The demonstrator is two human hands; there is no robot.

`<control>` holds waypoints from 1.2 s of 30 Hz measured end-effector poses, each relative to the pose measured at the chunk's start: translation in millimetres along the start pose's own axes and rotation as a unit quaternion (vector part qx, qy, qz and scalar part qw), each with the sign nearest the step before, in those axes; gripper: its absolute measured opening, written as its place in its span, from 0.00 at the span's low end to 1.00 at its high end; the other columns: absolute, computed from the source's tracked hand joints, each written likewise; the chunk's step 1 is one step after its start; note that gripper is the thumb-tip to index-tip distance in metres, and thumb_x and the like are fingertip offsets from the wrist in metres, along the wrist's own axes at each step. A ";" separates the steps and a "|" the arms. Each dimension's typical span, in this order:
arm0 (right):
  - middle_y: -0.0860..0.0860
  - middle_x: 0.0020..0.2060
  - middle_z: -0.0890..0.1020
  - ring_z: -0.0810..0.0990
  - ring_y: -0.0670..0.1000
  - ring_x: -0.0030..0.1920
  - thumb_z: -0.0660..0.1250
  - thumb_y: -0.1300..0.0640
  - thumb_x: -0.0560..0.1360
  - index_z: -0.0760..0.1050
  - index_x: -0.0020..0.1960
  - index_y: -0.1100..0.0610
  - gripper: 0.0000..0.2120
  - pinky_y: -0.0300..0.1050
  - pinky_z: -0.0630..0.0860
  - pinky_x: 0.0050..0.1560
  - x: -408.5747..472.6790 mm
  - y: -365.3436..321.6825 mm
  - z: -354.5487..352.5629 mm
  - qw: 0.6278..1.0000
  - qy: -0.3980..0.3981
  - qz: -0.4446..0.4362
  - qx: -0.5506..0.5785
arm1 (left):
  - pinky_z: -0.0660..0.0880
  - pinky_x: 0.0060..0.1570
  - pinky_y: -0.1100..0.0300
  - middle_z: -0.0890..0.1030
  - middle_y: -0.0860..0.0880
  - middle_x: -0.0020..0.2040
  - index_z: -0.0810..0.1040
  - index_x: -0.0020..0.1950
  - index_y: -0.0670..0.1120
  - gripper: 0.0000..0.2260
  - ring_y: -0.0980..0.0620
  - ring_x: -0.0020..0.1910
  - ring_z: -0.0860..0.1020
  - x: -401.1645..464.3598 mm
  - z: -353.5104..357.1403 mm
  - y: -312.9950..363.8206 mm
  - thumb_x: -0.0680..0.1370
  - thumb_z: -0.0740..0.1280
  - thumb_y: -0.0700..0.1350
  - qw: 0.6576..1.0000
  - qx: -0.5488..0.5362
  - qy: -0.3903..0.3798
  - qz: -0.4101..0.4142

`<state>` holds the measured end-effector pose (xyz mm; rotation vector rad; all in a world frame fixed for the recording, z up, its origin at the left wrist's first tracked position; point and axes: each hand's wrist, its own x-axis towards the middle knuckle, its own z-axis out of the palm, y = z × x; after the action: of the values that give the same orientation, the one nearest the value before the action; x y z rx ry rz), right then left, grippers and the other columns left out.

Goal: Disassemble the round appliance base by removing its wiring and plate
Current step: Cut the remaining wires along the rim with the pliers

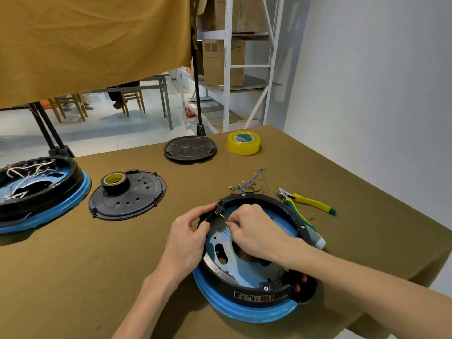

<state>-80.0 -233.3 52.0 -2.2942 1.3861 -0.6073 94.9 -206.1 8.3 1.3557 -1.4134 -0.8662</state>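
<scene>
Fingers of the right hand (pixel 254 228) are curled inward over the middle of the round appliance base (pixel 247 299), pinching something small near the terminals at its far-left inner edge; what they pinch is too small to tell. Left hand (pixel 188 238) grips the base's black rim on the left side, thumb and forefinger closed around the black connector block (pixel 216 211) there. The base lies on the near right part of the olive-covered table (pixel 122 265), open side up, a blue inner plate (pixel 244 275) with cut-outs showing inside the black ring and a blue band around its outside.

Just beyond the base lie loose blue wires (pixel 247 184) with brass terminals. To their right, yellow-and-green side cutters (pixel 305 200) rest on the cloth, and a grey-and-white tool handle (pixel 316 238) pokes out beside the base's right rim. Farther off sit a black round cover (pixel 190 149) and a roll of yellow tape (pixel 243 143). Left of centre, another black perforated cover (pixel 128 195) carries a roll of black tape (pixel 115 182). At the far left edge sits a second base (pixel 39 194), its white wiring still inside.
</scene>
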 end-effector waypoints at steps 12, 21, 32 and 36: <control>0.63 0.26 0.67 0.60 0.54 0.29 0.61 0.66 0.75 0.68 0.31 0.68 0.14 0.48 0.58 0.31 5.9 0.4 -6.6 1.000 -0.001 -0.007 0.013 | 0.80 0.60 0.45 0.83 0.56 0.62 0.81 0.67 0.57 0.21 0.54 0.61 0.81 -1.2 -0.4 2.2 0.77 0.61 0.46 1.000 0.006 0.001 0.005; 0.62 0.26 0.65 0.60 0.54 0.29 0.61 0.67 0.74 0.68 0.31 0.69 0.13 0.49 0.57 0.31 2.5 1.3 -3.3 1.000 0.002 -0.007 0.024 | 0.80 0.60 0.45 0.83 0.57 0.62 0.81 0.67 0.58 0.21 0.53 0.62 0.81 -1.1 -0.3 3.3 0.76 0.61 0.48 1.000 0.016 0.004 -0.003; 0.58 0.25 0.64 0.59 0.53 0.28 0.61 0.66 0.75 0.69 0.31 0.68 0.14 0.48 0.57 0.31 -2.0 3.8 -2.3 0.999 -0.023 0.004 0.025 | 0.81 0.58 0.46 0.83 0.59 0.61 0.81 0.66 0.60 0.22 0.55 0.60 0.82 -0.1 0.2 2.7 0.74 0.61 0.49 1.000 0.016 0.001 -0.007; 0.57 0.24 0.65 0.59 0.52 0.27 0.61 0.66 0.74 0.69 0.30 0.67 0.14 0.47 0.58 0.30 4.9 4.3 -6.4 0.999 -0.015 -0.001 0.033 | 0.82 0.56 0.45 0.84 0.58 0.61 0.81 0.66 0.60 0.22 0.53 0.59 0.82 -0.3 -0.5 1.9 0.75 0.61 0.49 1.000 0.010 0.004 -0.003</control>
<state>-84.6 -240.3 55.8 -2.2439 1.3303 -0.6090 94.8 -205.5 10.1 1.3783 -1.4162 -0.8521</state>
